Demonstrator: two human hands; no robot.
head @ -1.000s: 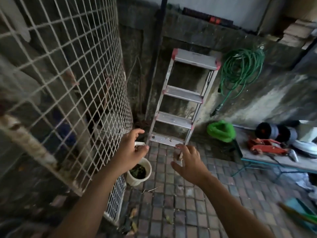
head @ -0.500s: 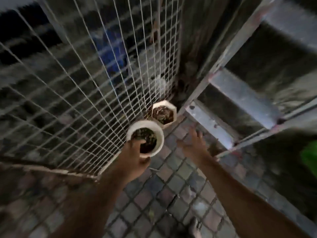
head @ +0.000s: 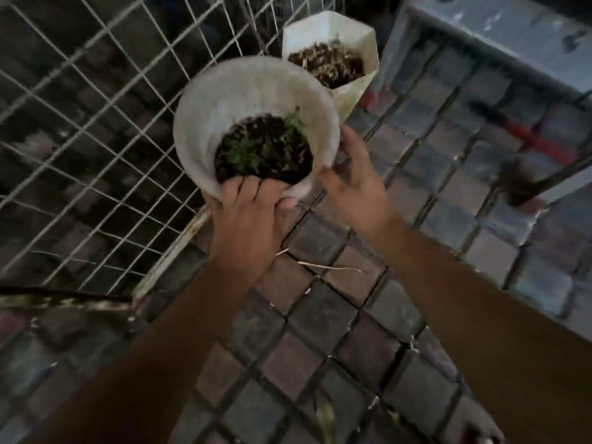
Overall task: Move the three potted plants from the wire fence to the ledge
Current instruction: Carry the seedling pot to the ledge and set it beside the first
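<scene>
The floor [head: 323, 315] is paved with small square blocks in dull red and grey, with dark joints between them. A white angular pot [head: 349, 91] filled with dry brownish matter seems to stand on it against the foot of the wire fence [head: 96, 129], at the floor's far edge. A thin pale twig [head: 330, 267] lies on the pavers near the middle, and a ladder foot [head: 519, 190] rests on them at the right.

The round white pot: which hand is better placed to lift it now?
Probably the left hand: its fingers hook over the near rim of the round white pot, thumb outside. The right hand is open beside the wall, placed only to steady.
</scene>
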